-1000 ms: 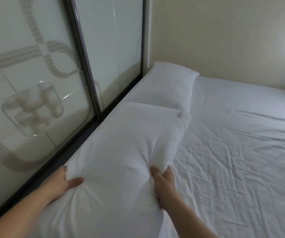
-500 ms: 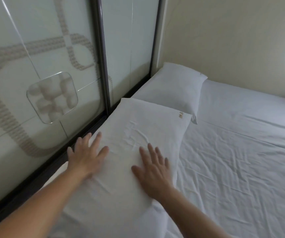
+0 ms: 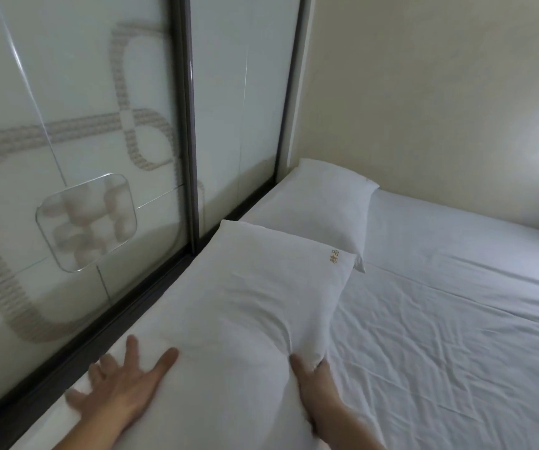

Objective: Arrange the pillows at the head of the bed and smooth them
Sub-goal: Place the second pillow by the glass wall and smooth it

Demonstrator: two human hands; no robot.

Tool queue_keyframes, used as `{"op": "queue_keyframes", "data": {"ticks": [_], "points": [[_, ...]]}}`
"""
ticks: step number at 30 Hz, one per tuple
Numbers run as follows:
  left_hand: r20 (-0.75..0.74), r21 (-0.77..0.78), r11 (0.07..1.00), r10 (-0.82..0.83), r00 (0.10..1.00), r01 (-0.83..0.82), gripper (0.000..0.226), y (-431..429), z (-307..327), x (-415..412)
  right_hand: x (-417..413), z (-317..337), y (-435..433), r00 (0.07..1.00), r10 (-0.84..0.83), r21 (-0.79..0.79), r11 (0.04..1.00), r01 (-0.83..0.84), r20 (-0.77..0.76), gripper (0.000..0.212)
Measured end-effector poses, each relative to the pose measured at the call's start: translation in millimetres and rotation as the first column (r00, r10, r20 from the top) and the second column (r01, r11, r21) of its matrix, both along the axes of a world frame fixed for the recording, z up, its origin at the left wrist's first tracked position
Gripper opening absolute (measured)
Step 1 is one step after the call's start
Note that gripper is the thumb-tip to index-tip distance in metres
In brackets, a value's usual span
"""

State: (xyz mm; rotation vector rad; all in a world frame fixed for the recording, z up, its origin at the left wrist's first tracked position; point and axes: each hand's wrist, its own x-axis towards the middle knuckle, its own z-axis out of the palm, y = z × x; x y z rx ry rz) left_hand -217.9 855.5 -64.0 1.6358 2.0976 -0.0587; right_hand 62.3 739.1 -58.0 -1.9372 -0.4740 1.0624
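The left hand (image 3: 122, 388) lies flat and spread, blurred, on the near pillow (image 3: 245, 306) at its edge by the glass panel (image 3: 76, 157). The right hand (image 3: 318, 384) pinches that pillow's opposite edge, fingers tucked under the fabric. This pillow lies lengthwise along the panel on the creased bed sheet (image 3: 440, 336). Beyond, touching it, the far pillow (image 3: 320, 206) sits in the corner against the wall (image 3: 424, 92).

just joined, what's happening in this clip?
A person is making a bed. The near pillow lies along the glass-panel side, its far end overlapping the far pillow in the corner. The left hand is spread flat on its near left edge; the right hand grips its right edge, bunching the fabric. The sheet is wrinkled.
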Motion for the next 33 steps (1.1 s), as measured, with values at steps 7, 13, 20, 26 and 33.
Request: {"op": "queue_keyframes", "data": {"ticks": [7,13,20,26,33], "points": [[0.037,0.004,0.991,-0.135,0.990,0.135,0.114,-5.2,10.1,22.3,-12.1,-0.3,-39.0,0.969,0.079,-0.129,0.990,-0.049,0.234,0.047],[0.008,0.326,0.835,-0.471,0.882,0.443,0.078,-1.2,13.0,76.7,-4.1,31.6,32.7,0.324,0.336,-0.198,0.899,-0.392,0.884,0.070],[-0.143,0.011,0.995,-0.093,0.985,0.095,0.111,-7.7,-14.3,11.1,51.6,1.9,67.2,0.554,0.461,-0.422,0.883,-0.207,0.693,0.087],[-0.155,-0.012,0.999,0.043,0.987,-0.045,0.122,-23.1,-2.1,-19.1,78.4,-3.9,83.6,0.996,-0.043,-0.043,0.998,0.046,0.073,0.108],[-0.168,0.079,0.996,-0.036,0.985,0.049,0.113,-33.8,19.4,-0.4,88.5,20.2,97.8,0.849,0.069,-0.186,0.982,0.036,0.525,0.086]]}}
